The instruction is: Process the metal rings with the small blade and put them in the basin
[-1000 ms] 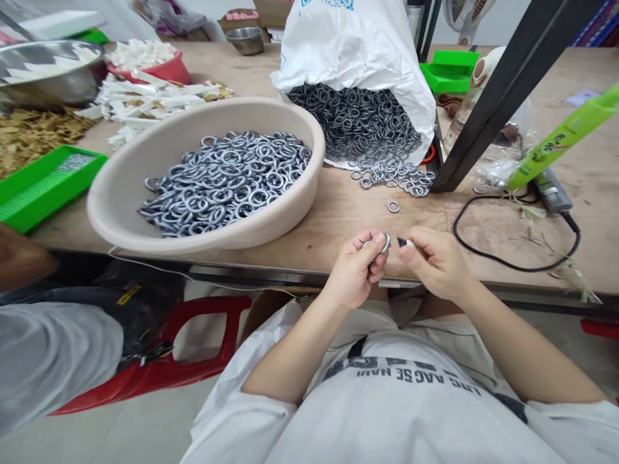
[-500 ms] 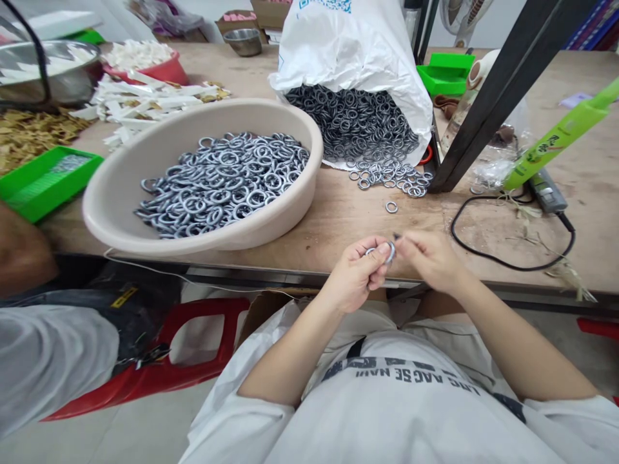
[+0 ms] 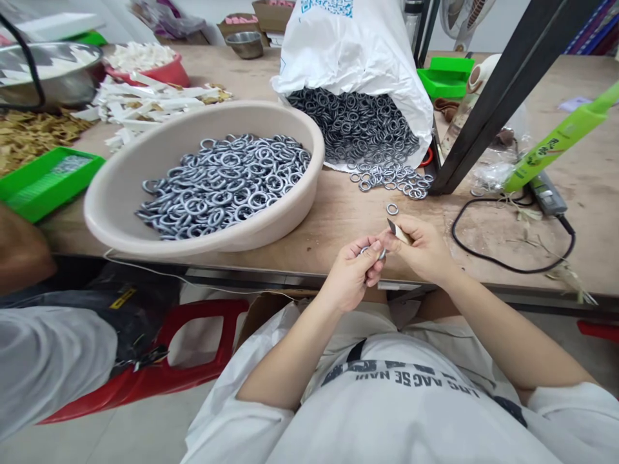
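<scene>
My left hand (image 3: 352, 276) is closed on a grey ring (image 3: 382, 254), pinched between thumb and fingers over the table's front edge. My right hand (image 3: 428, 248) grips a small knife (image 3: 399, 232) with a dark slanted blade and a pale handle. Its fingertips meet those of my left hand at the ring, and part of the ring is covered. One loose ring (image 3: 392, 209) lies on the wood just beyond my hands. To the left stands a large beige basin (image 3: 111, 212) with a heap of such rings. Behind, a white sack (image 3: 353, 51) lies open, spilling darker rings.
A black metal post (image 3: 476, 135) rises at the right, beside a bright green packet (image 3: 556, 145) and a looped black cable (image 3: 454, 238). Left are a green tray (image 3: 29, 190), white strips (image 3: 145, 103) and a steel bowl (image 3: 72, 80). A co-worker's arm (image 3: 22, 251) rests at far left.
My right hand has shifted slightly left and turned, so its fingers now touch my left hand's. The knife's blade and handle show more clearly; the ring is more covered.
</scene>
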`<state>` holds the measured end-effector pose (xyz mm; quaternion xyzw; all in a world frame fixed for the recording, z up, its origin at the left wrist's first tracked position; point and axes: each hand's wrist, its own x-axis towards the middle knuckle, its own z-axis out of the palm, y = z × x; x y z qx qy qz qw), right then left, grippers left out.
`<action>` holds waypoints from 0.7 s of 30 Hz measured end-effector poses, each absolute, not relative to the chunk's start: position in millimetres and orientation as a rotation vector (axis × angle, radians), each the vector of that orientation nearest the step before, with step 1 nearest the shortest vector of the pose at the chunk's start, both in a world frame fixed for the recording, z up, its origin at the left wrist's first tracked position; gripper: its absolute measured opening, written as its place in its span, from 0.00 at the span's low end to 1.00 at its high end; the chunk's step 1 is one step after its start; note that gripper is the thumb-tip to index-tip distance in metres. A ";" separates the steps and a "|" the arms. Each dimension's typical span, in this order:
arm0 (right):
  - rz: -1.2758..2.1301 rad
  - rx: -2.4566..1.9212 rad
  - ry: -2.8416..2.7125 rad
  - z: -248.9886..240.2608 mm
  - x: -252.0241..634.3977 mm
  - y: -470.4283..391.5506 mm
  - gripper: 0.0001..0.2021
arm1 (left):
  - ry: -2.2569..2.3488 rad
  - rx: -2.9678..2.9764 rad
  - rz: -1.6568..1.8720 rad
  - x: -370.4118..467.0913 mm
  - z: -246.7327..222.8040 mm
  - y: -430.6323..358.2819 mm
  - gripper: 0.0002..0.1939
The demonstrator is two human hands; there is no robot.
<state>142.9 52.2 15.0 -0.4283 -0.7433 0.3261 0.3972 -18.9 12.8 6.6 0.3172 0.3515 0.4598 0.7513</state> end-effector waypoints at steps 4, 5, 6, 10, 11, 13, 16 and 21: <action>0.471 -1.418 -2.024 3.2 153.8 98.7 0.12 | 0.786 0.721 0.994 -20.5 7.1 12.6 0.17; 0.376 -1.506 -2.088 0.7 156.4 109.7 0.10 | 0.791 0.725 1.001 -21.2 7.3 13.6 0.17; 0.297 -1.581 -2.136 -1.2 158.6 118.5 0.09 | 0.798 0.726 1.012 -22.3 7.4 15.0 0.17; 0.324 -1.628 -2.117 -0.9 161.6 123.1 0.09 | 0.835 0.672 1.077 -29.0 5.2 23.8 0.15; 0.458 -1.573 -2.059 1.1 160.7 116.1 0.09 | 0.842 0.650 1.093 -30.4 4.3 25.9 0.14; 0.814 -1.397 -1.866 5.5 156.6 94.5 0.12 | 0.848 0.614 1.119 -30.8 2.6 28.6 0.14; 1.144 -1.132 -1.510 8.1 144.8 54.3 0.13 | 0.841 0.606 1.138 -22.3 1.1 27.7 0.17; 1.095 -1.118 -1.279 -3.7 126.3 14.5 0.10 | 0.825 0.656 1.232 2.1 -2.4 17.3 0.19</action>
